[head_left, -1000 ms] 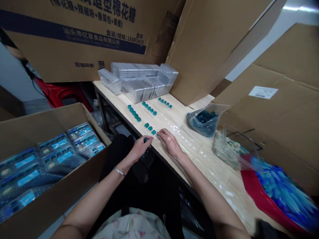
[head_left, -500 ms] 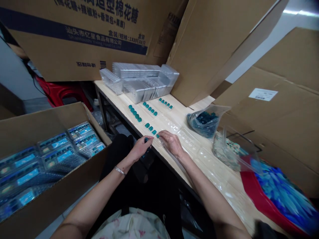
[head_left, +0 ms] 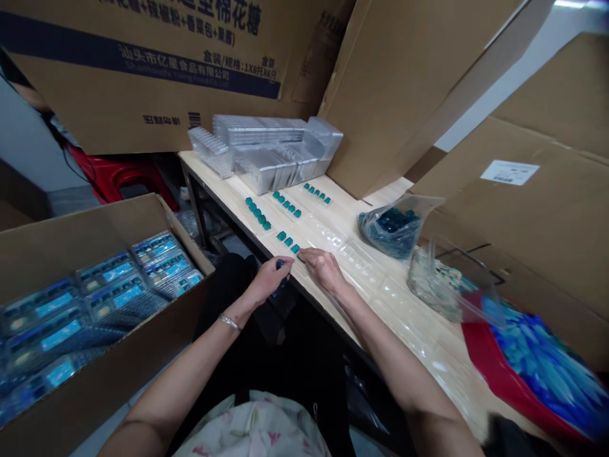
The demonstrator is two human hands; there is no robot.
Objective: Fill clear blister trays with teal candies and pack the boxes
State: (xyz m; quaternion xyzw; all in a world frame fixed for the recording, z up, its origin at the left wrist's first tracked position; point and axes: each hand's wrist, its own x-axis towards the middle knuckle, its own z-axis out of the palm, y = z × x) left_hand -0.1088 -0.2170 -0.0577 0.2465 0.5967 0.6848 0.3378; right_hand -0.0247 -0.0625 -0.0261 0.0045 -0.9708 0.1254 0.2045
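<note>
My left hand (head_left: 269, 277) hovers at the table's near edge, fingers curled round small teal pieces, one showing at the fingertips. My right hand (head_left: 324, 268) rests on the light wooden table (head_left: 333, 219), fingers pinched at a clear plastic blister tray (head_left: 328, 236) right beside a short row of teal pieces (head_left: 288, 241). Further rows of teal pieces (head_left: 258, 213) lie in clear trays beyond.
Stacked clear trays (head_left: 266, 152) stand at the table's far end. A plastic bag of teal pieces (head_left: 392, 225) and another bag (head_left: 435, 279) lie right. A red bin of blue items (head_left: 533, 362) sits near right. An open carton of packed items (head_left: 95, 298) stands left. Large cardboard boxes surround the table.
Both hands have stayed at the near tray, shifting only slightly left. The view has tilted a little.
</note>
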